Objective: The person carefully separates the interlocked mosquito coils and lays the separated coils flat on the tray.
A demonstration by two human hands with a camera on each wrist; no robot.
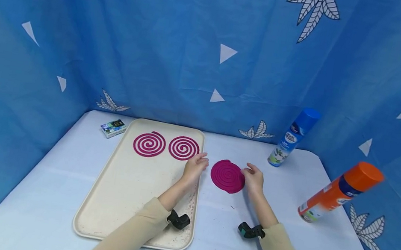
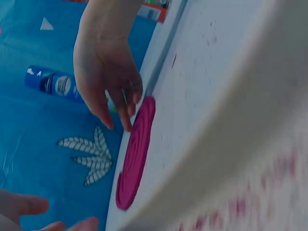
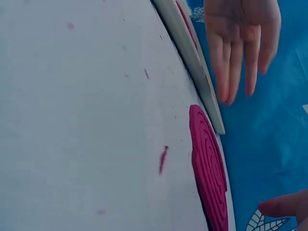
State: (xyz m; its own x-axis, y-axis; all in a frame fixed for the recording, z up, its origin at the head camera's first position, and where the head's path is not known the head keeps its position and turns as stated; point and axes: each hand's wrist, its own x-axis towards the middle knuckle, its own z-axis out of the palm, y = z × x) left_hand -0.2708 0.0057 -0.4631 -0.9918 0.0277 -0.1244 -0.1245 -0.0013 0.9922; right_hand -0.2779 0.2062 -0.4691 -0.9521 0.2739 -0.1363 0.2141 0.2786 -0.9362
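A magenta spiral coil lies flat on the white table, between my two hands. My left hand hovers over the right rim of the cream tray, fingers straight, a small gap from the coil. My right hand sits at the coil's right edge with relaxed fingers; I cannot tell whether it touches. The left wrist view shows the coil edge-on with the right hand above it. In the right wrist view the coil lies below the left hand. Two more coils lie on the tray.
A blue spray can stands at the back right. An orange spray can stands near the right edge. A small box lies left of the tray. Blue cloth walls enclose the table on three sides.
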